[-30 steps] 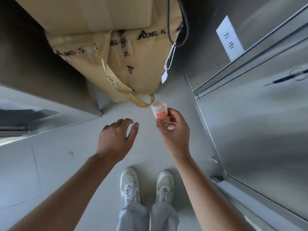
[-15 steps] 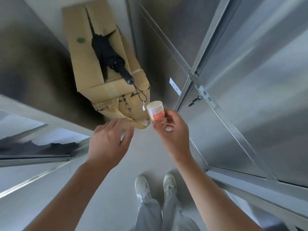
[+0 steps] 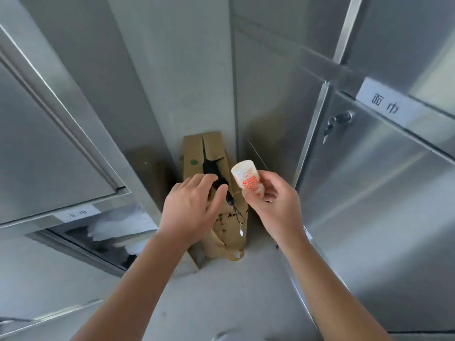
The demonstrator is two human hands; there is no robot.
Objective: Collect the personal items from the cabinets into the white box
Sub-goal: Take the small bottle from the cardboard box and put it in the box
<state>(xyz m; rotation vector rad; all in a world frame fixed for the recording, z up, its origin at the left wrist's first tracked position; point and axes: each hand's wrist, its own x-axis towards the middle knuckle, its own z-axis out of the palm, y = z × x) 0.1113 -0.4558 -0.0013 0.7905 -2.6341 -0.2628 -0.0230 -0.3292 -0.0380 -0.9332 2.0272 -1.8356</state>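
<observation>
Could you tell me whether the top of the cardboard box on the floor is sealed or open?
Open: the cardboard box has its top flaps parted along the middle, and a black object pokes out through the torn gap.

Right hand (image 3: 275, 205) up with a small white bottle (image 3: 247, 177) pinched in the fingers — orange label facing out. Left hand (image 3: 192, 207) spread over a black object (image 3: 215, 172) poking from a torn cardboard box (image 3: 197, 153) — box wedged between steel cabinets (image 3: 369, 193), a cord and tag (image 3: 241, 231) dangling below.

Small white orange-labelled bottle (image 3: 247, 178), tilted
</observation>
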